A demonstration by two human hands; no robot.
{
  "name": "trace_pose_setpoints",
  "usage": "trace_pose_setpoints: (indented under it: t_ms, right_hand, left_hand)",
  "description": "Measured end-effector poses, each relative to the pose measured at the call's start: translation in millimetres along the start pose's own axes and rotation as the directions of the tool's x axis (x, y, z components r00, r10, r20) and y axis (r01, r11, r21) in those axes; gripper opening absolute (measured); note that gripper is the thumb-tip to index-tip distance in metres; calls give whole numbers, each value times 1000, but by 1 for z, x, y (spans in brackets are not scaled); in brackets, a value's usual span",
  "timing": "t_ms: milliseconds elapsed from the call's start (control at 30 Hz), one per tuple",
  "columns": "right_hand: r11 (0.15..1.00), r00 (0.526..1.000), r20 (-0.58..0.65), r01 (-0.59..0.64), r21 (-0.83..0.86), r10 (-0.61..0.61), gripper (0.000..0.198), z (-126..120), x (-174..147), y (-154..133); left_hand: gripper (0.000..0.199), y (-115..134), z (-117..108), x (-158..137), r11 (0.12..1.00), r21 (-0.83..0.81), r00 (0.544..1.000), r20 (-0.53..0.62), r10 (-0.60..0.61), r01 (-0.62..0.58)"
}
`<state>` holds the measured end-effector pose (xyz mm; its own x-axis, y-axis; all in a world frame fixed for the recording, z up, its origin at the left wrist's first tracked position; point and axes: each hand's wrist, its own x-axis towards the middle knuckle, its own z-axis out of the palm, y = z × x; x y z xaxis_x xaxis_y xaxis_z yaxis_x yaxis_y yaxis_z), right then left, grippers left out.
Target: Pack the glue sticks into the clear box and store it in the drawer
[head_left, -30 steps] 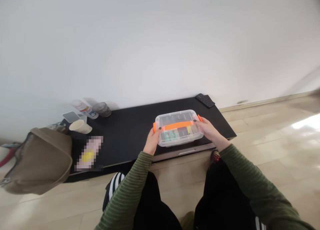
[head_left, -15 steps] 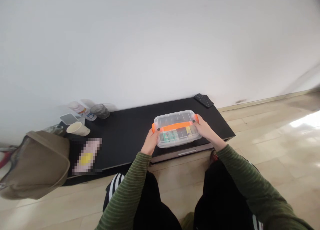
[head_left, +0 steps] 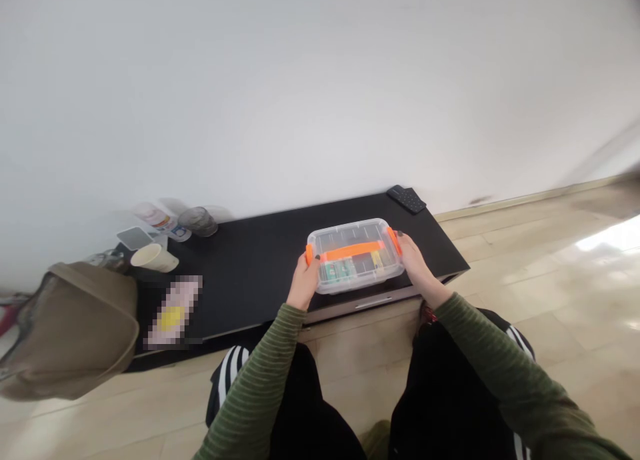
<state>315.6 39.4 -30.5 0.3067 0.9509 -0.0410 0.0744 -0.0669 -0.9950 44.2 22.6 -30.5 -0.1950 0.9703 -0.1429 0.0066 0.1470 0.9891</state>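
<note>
A clear plastic storage box (head_left: 345,236) with an orange carrying handle (head_left: 353,251) is between my two hands, over the front of the black cabinet top (head_left: 260,253). My left hand (head_left: 303,283) holds its left end, with the thumb by the orange left latch (head_left: 309,253). At the other end my right hand (head_left: 417,263) holds the box's side, its thumb at the orange right latch (head_left: 395,241). My lower fingers are hidden. Through the lid show green-and-white packs (head_left: 339,269) and something yellow (head_left: 377,260). The lid is on.
Black keyboard-like items (head_left: 407,199) lie at the back right corner. On the left are a paper cup (head_left: 155,258), a dark jar (head_left: 199,221), a white bottle (head_left: 163,220), a blurred-out pink item (head_left: 175,310) and a brown bag (head_left: 75,330). A drawer handle (head_left: 373,303) faces my knees.
My right thumb has shifted outward from the lid's edge, leaving the right latch more visible. The box and my left hand stay nearly where they were.
</note>
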Motion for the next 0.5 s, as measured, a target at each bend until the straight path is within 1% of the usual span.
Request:
trace_pose_setpoints:
  t_ms: [67,133,167,200,233,267,300,333,367,400,433,467,500]
  right_hand:
    - [993,990,-139,42,113,-26,42,-8,-13,10]
    - [985,973,-226,90,145,-56,33,-17,-34,29]
    - [986,975,-215,84,144,-52,30,-21,-45,41]
    - [988,986,-162,51,143,-27,27,-23,-58,56]
    - [993,997,-76,-8,119,17,27,-23,-70,73]
    - [992,996,17,-93,85,92,26,-22,-80,91]
    - [975,971,105,-220,32,215,24,-18,-88,109]
    - [922,904,185,-386,-34,385,21,-13,-94,127]
    - [828,799,226,-557,-70,557,18,-6,-97,143]
    - [738,710,227,-673,-60,666,16,1,-97,158]
    - [696,670,229,-716,-53,706,15,9,-95,170]
    - [665,643,229,-746,-30,731,15,16,-92,179]
    - [657,640,229,-754,0,734,16,22,-87,187]
  left_hand:
    - [43,2,0,-2,1000,-7,1000,-6,-14,14]
    - [45,3,-3,-3,999,-26,1000,-8,-22,22]
    - [45,3,-4,-3,999,-38,1000,-9,-25,25]
    - [46,3,-7,-4,998,-53,999,-11,-30,29]
    - [47,3,-9,-5,997,-68,999,-13,-35,34]
    - [48,3,-12,-6,996,-84,999,-14,-40,38]
    - [49,3,-14,-6,994,-103,999,-13,-44,43]
    - [50,4,-16,-8,991,-123,999,-12,-48,46]
    - [51,5,-17,-9,989,-141,999,-10,-50,48]
    - [53,6,-18,-11,986,-158,999,-7,-53,51]
    - [54,7,-19,-13,983,-175,998,1,-60,60]
    - [55,8,-19,-15,979,-191,997,15,-73,75]
    - [56,10,-19,-16,974,-206,995,35,-90,95]
